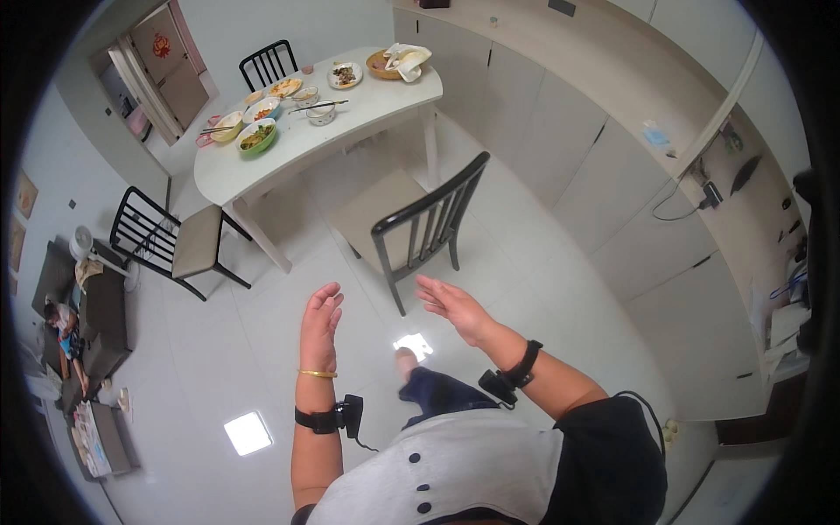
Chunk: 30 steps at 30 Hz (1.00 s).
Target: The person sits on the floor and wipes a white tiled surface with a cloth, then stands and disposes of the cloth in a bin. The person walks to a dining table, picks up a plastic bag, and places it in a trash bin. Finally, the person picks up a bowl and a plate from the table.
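Observation:
My left hand (321,328) is raised over the tiled floor, fingers slightly curled and apart, holding nothing; a gold bangle circles its wrist. My right hand (455,310) reaches inward, empty, just in front of a black-framed chair (430,216) with a beige seat. Beyond the chair stands a white dining table (354,134). On it are a green bowl of vegetables (256,136), a yellow bowl (228,126) with chopsticks, a patterned bowl (321,113) with chopsticks across it, a plate of food (344,75) and a basket (384,65) partly covered by a white cloth (408,60).
Another chair (197,239) is at the table's left end, and one (269,64) stands behind it. Long cabinets (564,144) curve along the right, with a charger and cable (711,195) on their counter. At far left, a person (65,328) is on a dark sofa (102,321).

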Available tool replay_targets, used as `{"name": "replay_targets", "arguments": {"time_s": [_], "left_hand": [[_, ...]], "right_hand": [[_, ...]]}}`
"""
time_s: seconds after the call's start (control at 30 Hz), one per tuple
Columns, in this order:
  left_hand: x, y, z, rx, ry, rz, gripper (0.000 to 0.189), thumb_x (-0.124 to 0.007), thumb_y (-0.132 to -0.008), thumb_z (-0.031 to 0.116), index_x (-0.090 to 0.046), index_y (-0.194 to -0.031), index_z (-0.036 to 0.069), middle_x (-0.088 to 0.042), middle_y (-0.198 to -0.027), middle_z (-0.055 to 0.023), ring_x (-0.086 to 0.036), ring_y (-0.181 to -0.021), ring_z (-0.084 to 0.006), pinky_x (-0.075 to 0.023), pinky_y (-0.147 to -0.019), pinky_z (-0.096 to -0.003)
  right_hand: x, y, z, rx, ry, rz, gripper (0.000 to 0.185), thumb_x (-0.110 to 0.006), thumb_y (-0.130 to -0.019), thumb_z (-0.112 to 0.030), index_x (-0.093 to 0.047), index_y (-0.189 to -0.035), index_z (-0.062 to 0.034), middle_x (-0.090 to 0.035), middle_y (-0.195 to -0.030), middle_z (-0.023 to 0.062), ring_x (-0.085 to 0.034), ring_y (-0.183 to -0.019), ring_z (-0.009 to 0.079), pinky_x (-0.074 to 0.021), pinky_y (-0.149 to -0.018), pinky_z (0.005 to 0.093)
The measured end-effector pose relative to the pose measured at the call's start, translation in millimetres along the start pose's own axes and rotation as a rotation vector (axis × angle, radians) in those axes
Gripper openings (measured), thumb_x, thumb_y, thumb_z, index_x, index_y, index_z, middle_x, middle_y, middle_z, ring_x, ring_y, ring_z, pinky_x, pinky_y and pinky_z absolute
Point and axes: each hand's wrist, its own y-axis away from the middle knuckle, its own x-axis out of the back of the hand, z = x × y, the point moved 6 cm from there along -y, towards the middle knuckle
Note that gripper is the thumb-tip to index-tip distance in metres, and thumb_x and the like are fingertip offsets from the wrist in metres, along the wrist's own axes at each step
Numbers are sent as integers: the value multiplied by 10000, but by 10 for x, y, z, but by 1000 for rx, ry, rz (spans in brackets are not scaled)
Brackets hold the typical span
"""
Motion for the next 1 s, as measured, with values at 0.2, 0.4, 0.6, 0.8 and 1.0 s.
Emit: {"name": "replay_targets", "arguments": {"time_s": [0.2, 0.4, 0.6, 0.8, 1.0], "left_hand": [[877, -981, 144, 113, -111, 3, 400, -543, -963, 315, -529, -1275, 65, -554, -1294, -46, -548, -1142, -150, -414, -957, -257], [1871, -1914, 682, 58, -93, 97, 405, -526, -965, 317, -526, -1272, 52, -570, -1278, -66, -558, -1114, -151, -416, -954, -273], [2681, -2870, 780, 167, -40, 17, 384, -515, -978, 294, -519, -1287, 66, -599, -1242, -56, -568, -1112, -135, -416, -953, -260], [3534, -3956, 1025, 198, -64, -136, 371, -496, -988, 293, -521, -1282, 69, -598, -1238, -43, -568, -1096, -116, -416, -953, -253], [4229, -5079, 1561, 158, -126, -194, 365, -477, -993, 287, -518, -1285, 72, -592, -1236, -40, -557, -1096, -112, -412, -952, -251]], "right_hand": [[-663, -1579, -180, 63, -74, -107, 597, -302, -1047, -412, -297, -1463, 16, -327, -1520, 138, -355, -1384, 248, -314, -1123, 361], [-1436, -2948, -421, 50, -14, -218, 605, -318, -1043, -420, -300, -1463, 15, -333, -1518, 136, -366, -1375, 244, -310, -1123, 363], [-1682, -3917, -303, 55, -57, -78, 600, -325, -1042, -415, -304, -1463, 12, -342, -1515, 130, -389, -1357, 234, -322, -1112, 359], [-1766, -4478, -56, -38, -126, 299, 585, -346, -1038, -412, -339, -1448, 6, -378, -1496, 120, -444, -1307, 230, -356, -1078, 354], [-2312, -5216, -22, -70, -197, 414, 557, -401, -1029, -382, -369, -1434, -1, -407, -1476, 114, -463, -1291, 235, -378, -1060, 355]]}}
